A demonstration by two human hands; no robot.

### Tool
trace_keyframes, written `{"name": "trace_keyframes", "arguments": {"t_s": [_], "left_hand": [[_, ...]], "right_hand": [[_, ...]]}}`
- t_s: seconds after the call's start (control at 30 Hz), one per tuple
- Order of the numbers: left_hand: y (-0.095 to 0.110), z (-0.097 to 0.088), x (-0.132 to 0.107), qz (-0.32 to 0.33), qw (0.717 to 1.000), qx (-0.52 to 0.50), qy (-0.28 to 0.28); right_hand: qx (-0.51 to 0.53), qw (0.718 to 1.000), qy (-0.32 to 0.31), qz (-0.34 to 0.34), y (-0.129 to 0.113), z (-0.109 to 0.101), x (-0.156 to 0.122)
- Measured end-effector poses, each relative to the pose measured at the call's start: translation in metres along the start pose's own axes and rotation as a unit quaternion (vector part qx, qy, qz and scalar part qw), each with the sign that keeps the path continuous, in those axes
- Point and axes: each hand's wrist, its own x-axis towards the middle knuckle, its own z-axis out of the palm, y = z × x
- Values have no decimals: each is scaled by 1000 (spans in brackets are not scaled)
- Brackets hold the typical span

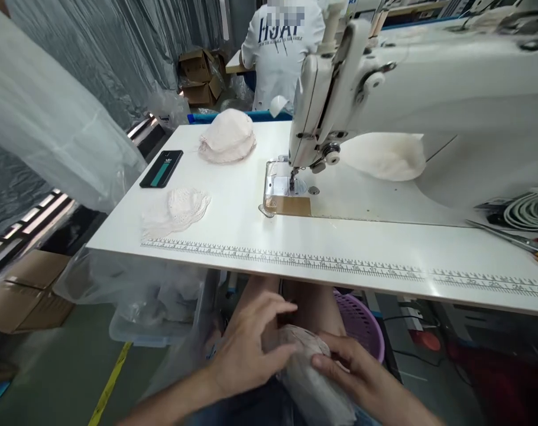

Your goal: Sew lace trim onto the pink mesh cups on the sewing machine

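Observation:
Over my lap, below the table's front edge, lies a pale, thin piece of fabric [313, 378], blurred in places. My right hand [353, 367] pinches its upper edge between thumb and fingers. On the other side my left hand [255, 337] is beside the fabric, fingers spread apart, its thumb near or against the cloth. A white sewing machine [313, 112] stands on the table [233, 207] above my hands, its presser foot [292, 179] over the metal plate. A piece of white lace [180, 210] rests at the table's left.
A phone [161, 169] and a pale pink fabric cup [228, 136] lie on the table's left; another pale piece [384, 155] sits behind the needle. Scissors [508, 235] are at the right. Below stand a purple basket [362, 322] and a plastic bin [162, 331]. A person [280, 53] sits beyond.

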Motion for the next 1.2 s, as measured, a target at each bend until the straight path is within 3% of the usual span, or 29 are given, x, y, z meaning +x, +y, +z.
{"name": "trace_keyframes", "arguments": {"t_s": [0.13, 0.33, 0.6, 0.8, 0.9, 1.07, 1.2], "left_hand": [[-11, 7, 6, -14, 992, -29, -125], [-16, 6, 8, -75, 969, -136, -191], [-20, 3, 9, -121, 961, -157, -193], [-16, 2, 9, -39, 976, -116, -178], [-19, 4, 8, -27, 979, -115, -169], [-24, 3, 8, -58, 975, -125, -172], [-32, 0, 4, -90, 975, -93, -179]], "right_hand": [[-13, 997, -49, 60, -7, -9, -2], [14, 990, -118, 78, -3, -16, -1], [3, 990, -135, 31, -7, -17, 7], [15, 990, -137, 37, -6, -19, 7], [3, 992, -118, 39, -7, -18, 8], [85, 992, -70, 59, -2, -12, 12], [131, 986, -79, 72, 3, -13, 12]]}}
